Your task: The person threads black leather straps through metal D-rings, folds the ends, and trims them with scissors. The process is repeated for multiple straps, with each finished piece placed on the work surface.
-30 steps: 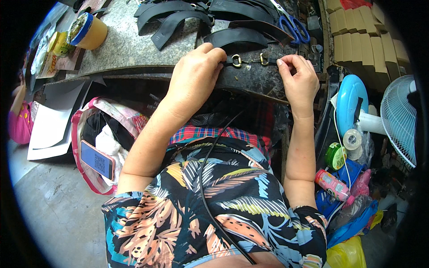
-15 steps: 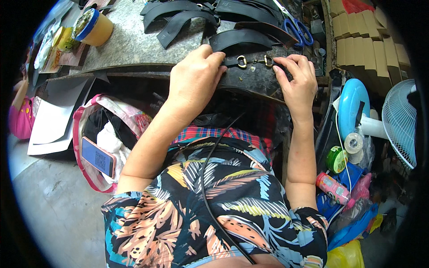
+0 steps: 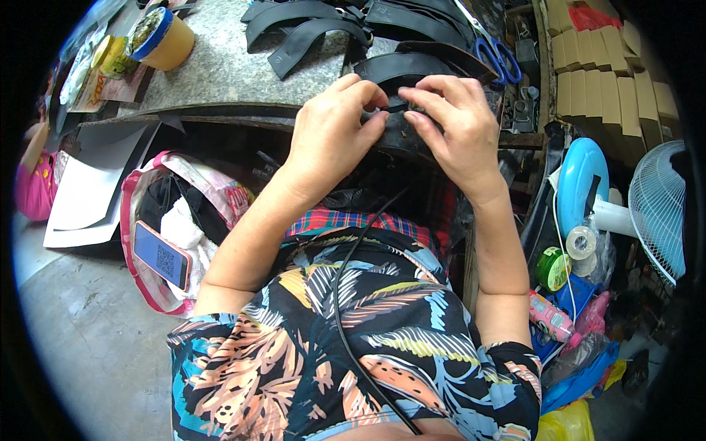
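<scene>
Both of my hands are close together over the dark near edge of the worktable. My left hand (image 3: 334, 136) is closed, thumb and fingers pinching a narrow black strap (image 3: 396, 108). From the other side, my right hand (image 3: 460, 136) brings its bent fingers and thumb to the strap's right end. The metal fittings are hidden by my fingers. Just beyond my hands lies a curved wide black leather strap (image 3: 397, 66). More black leather straps (image 3: 312, 48) are piled farther back on the stone slab.
Blue-handled scissors (image 3: 500, 62) lie at the back right. A blue-rimmed tub (image 3: 168, 44) stands at the left of the slab (image 3: 220, 70). Below left, a bag (image 3: 132, 198) holds a phone (image 3: 162, 255). A fan (image 3: 658, 213) and stacked cardboard pieces (image 3: 599, 81) are at the right.
My right hand has moved left to meet my left hand. The ring and snap hook seen between them earlier are now covered. The view has shifted slightly.
</scene>
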### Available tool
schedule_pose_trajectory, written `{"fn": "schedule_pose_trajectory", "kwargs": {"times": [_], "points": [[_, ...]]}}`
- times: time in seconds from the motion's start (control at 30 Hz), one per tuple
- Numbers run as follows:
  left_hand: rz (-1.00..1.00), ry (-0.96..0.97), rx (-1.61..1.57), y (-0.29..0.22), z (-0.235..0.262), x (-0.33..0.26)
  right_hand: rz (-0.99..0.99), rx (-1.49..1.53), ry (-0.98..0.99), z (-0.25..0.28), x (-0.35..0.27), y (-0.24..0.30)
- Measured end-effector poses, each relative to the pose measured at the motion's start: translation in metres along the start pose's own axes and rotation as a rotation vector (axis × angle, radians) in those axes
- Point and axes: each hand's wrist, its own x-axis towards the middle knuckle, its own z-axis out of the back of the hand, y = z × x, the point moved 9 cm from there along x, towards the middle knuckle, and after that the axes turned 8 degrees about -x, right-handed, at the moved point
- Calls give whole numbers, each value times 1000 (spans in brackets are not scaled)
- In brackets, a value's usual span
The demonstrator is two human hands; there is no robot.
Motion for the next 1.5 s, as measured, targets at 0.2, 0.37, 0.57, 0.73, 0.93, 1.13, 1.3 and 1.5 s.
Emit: {"fn": "schedule_pose_trajectory", "kwargs": {"times": [0.2, 0.37, 0.57, 0.73, 0.93, 1.13, 1.3, 1.5], "points": [[285, -1, -522, 20, -10, 2, -94, 189, -46, -7, 0, -11], [407, 61, -944, 26, -31, 7, -204, 350, -71, -8, -6, -21], [425, 35, -1068, 29, -37, 8, -194, 335, -180, -1, -8, -21], [441, 77, -1104, 30, -37, 7, 2, 75, -274, 8, -5, -4], [471, 28, -1168, 36, -38, 4, 8, 85, -271, 3, -5, -4], [457, 25, -1126, 36, -37, 4, -143, 286, -193, -1, -5, -11], [489, 60, -1104, 35, -40, 0, -325, 477, -94, -8, -11, -19], [540, 52, -1136, 37, -42, -2, -415, 495, 4, -11, -12, -20]]}}
